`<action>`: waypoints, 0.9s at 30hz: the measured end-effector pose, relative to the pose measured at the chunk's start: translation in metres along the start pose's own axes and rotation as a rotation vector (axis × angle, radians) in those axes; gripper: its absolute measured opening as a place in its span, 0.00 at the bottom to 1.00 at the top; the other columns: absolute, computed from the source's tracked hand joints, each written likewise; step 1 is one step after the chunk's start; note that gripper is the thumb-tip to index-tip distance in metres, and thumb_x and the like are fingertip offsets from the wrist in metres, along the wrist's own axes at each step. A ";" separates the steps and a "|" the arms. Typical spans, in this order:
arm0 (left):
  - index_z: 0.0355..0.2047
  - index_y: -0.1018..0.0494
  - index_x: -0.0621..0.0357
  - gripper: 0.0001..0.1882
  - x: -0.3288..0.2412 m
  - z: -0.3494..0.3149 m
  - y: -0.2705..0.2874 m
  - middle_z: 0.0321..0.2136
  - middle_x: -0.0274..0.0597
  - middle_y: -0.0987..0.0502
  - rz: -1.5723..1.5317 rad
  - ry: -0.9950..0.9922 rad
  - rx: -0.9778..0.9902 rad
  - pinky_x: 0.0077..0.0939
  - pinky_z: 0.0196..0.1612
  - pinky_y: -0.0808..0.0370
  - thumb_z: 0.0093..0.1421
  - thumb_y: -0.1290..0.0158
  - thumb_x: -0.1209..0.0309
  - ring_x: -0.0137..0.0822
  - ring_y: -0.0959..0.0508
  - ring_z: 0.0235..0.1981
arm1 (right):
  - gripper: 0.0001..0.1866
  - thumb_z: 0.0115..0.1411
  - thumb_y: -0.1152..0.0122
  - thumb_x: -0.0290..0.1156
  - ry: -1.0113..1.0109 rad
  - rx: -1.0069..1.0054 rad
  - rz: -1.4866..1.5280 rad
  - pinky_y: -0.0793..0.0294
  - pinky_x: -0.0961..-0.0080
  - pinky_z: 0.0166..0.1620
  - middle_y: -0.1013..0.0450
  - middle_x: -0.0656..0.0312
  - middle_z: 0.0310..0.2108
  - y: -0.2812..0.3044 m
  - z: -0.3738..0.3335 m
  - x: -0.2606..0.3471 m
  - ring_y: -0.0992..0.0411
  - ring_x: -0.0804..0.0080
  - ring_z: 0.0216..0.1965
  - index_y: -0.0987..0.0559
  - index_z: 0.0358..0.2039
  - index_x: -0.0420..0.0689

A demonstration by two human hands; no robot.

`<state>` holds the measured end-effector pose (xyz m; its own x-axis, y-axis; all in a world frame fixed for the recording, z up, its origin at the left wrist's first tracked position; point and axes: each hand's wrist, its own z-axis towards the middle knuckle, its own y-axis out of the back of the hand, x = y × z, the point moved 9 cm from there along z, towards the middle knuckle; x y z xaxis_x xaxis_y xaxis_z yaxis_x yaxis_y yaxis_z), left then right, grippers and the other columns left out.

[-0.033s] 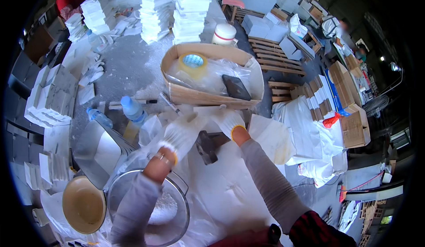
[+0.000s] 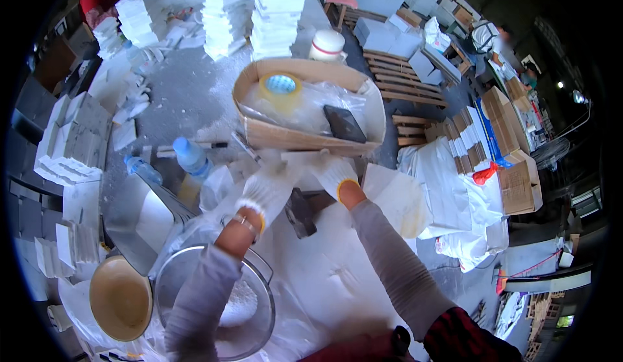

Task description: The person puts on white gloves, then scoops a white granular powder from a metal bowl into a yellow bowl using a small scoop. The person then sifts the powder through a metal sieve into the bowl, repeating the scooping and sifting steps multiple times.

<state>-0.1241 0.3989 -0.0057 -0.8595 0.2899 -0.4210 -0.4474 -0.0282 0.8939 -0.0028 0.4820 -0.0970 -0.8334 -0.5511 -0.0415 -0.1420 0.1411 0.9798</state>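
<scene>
- The left hand (image 2: 266,185) is covered by a white knit glove (image 2: 258,196) edged in yellow and is extended forward, its fingers (image 2: 276,167) blurred.
- The right hand (image 2: 333,170) is gloved alike and is held near the left; whether anything is gripped cannot be told.
- The left wrist (image 2: 236,236) is left bare and is ringed by a thin band (image 2: 246,224).
- The left forearm (image 2: 202,294) and right forearm (image 2: 394,252) are sleeved in grey and are angled inward, toward each other.

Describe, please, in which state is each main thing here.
Left hand: gloved, grip unclear
Right hand: gloved, grip unclear
Hammer: lying down
Cardboard box: open, partly filled
Tape roll: lying in the box
Blue-capped bottle: closed
Metal basin: uncovered, holding white powder
Tan bowl: uncovered
</scene>
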 end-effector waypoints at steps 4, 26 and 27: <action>0.41 0.26 0.56 0.11 0.028 0.024 -0.055 0.31 0.56 0.22 0.119 0.072 -0.159 0.40 0.38 0.22 0.58 0.52 0.71 0.52 0.20 0.36 | 0.13 0.63 0.52 0.30 0.022 -0.073 0.038 0.21 0.62 0.43 0.23 0.49 0.40 0.002 0.002 -0.004 0.22 0.54 0.41 0.21 0.42 0.43; 0.37 0.20 0.53 0.15 0.061 -0.075 0.038 0.26 0.50 0.22 0.317 0.266 0.518 0.45 0.40 0.26 0.58 0.50 0.59 0.53 0.22 0.32 | 0.16 0.65 0.47 0.34 -0.089 -0.651 0.766 0.29 0.72 0.53 0.24 0.56 0.48 0.052 -0.071 -0.021 0.28 0.61 0.49 0.23 0.49 0.39; 0.36 0.19 0.53 0.15 0.062 -0.086 0.049 0.26 0.50 0.22 0.311 0.186 0.453 0.44 0.40 0.26 0.57 0.49 0.59 0.53 0.22 0.32 | 0.16 0.65 0.47 0.34 -0.094 -0.663 0.810 0.28 0.71 0.52 0.24 0.57 0.48 0.058 -0.076 -0.018 0.28 0.61 0.48 0.22 0.48 0.39</action>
<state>-0.2208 0.3331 -0.0016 -0.9809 0.1596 -0.1115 -0.0517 0.3389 0.9394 0.0446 0.4377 -0.0251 -0.5903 -0.4234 0.6872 0.7740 -0.0551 0.6308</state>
